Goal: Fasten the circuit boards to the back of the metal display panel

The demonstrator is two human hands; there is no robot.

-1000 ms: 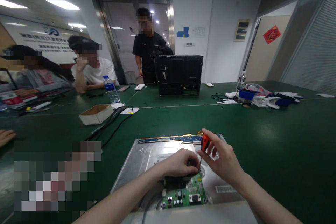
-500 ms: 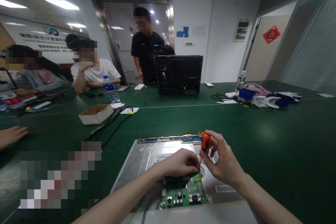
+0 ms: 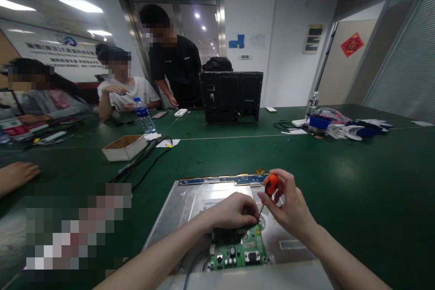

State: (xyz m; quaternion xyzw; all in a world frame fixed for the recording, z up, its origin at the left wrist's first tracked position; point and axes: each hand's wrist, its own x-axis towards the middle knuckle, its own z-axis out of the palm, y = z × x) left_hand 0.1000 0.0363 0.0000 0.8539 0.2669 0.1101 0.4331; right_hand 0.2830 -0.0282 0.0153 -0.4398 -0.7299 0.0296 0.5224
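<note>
Screwdriver with orange-and-black handle [image 3: 271,184] tilts, pinched in my right grip [image 3: 290,206]; I should straighten it at the green circuit board [image 3: 239,248]. My left grip [image 3: 234,210] I cannot tell.

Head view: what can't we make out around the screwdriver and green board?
In the head view:
Tip of the screwdriver: too small to tell whether it is seated.
Far edge of the green board: partly hidden by the left hand.
Anything in the left hand's grip: hidden by the hand itself.
Barcode label: too small to read.
</note>
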